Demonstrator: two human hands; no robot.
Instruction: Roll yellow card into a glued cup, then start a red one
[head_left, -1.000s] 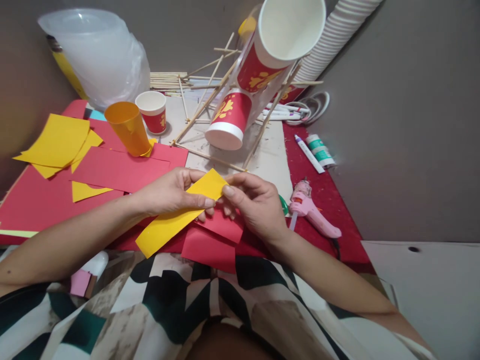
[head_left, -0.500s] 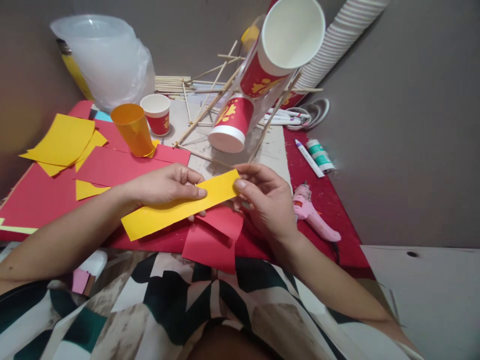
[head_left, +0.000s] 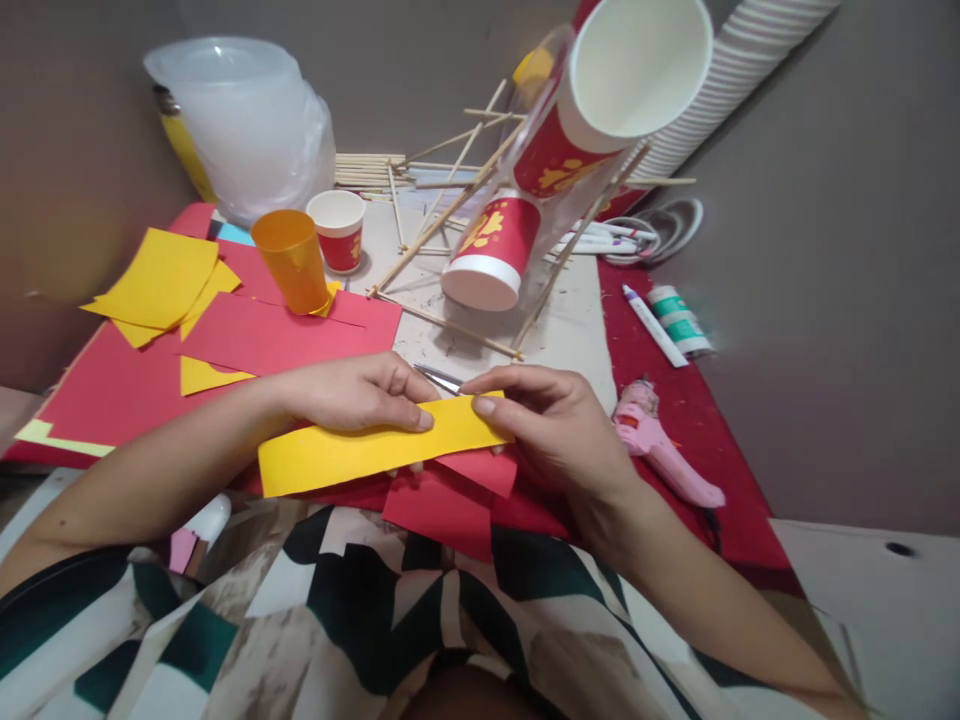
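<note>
A yellow paper strip (head_left: 337, 455) stretches between both hands above the table's front edge. My left hand (head_left: 375, 395) is closed on its middle, thumb on top and fingers beneath. Near the strip's right end, my right hand (head_left: 547, 420) pinches its upper edge between thumb and fingers. Red paper pieces (head_left: 450, 510) lie under the strip and hang over the table edge. Just behind the hands, the metal tip of a tool, perhaps scissors (head_left: 439, 378), shows in part; the rest of it is hidden.
Red-and-white paper cups (head_left: 491, 250) lean in a wooden-stick frame (head_left: 450, 325). A pink glue gun (head_left: 667, 450) and a marker (head_left: 654, 325) lie right. Left are an orange cup (head_left: 292, 260), a small paper cup (head_left: 339, 232), yellow sheets (head_left: 161, 280) and a plastic-wrapped stack (head_left: 240, 130).
The view has shifted, so the scene sits further right. The strip is held lower and more level, and my right hand has turned slightly along its edge. The metal tool tip now shows.
</note>
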